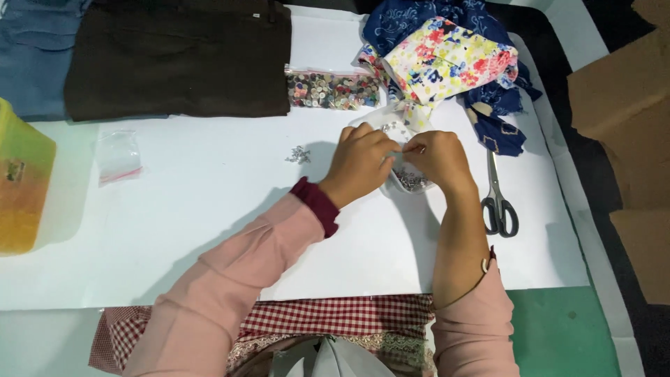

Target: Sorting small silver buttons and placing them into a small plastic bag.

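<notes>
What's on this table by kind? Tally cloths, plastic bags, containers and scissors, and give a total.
Cloths: 5 (denim blue, dark brown, navy print, bright floral, red check)
Plastic bags: 2 (button bag, small clear bag)
Containers: 2 (clear tray, yellow-green tub)
Scissors: 1
Total: 10

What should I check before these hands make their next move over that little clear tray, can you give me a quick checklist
1. Both hands meet over the work: ok. The left hand and right hand are together above the clear tray.
2. What the fingertips pinch: cannot tell, it is too small to see.
3. Tray flat on the white sheet: ok, with small metal pieces inside.
4. Scissors away from the hands: ok, they lie closed to the right of the right forearm.
5. Bag of buttons within sight: ok, behind the tray, beside the floral fabric.
6. Loose metal bits: ok, a small pile left of the left hand, apart from it.
</notes>
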